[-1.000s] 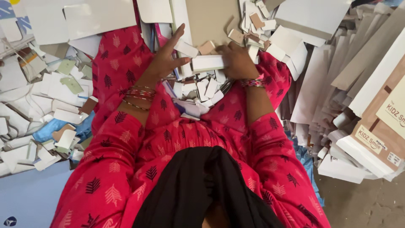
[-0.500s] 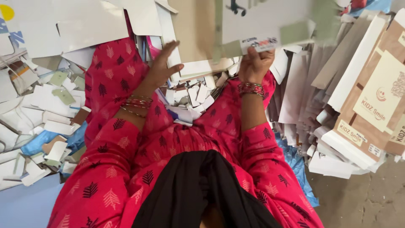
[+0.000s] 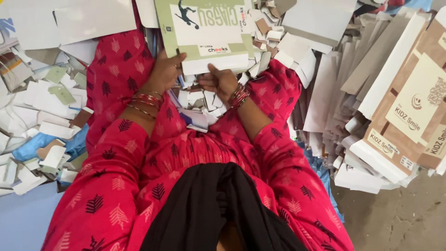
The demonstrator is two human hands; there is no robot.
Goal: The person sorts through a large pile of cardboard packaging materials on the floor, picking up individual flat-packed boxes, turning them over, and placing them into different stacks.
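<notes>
Where the lap ends, a flattened carton sheet [image 3: 204,32], pale green with white panels and a dark printed figure, is held up by its lower edge. The left hand [image 3: 165,72] is closed on its lower left corner, fingers curled round the edge. The right hand [image 3: 220,80] is pressed against the white bottom flap, thumb raised, fingers half bent; a full grip cannot be told. White card scraps [image 3: 197,100] are heaped beneath the hands. Brown and cream flat cartons [image 3: 409,121] are stacked at the right, grey and white sheets [image 3: 69,21] at the upper left.
</notes>
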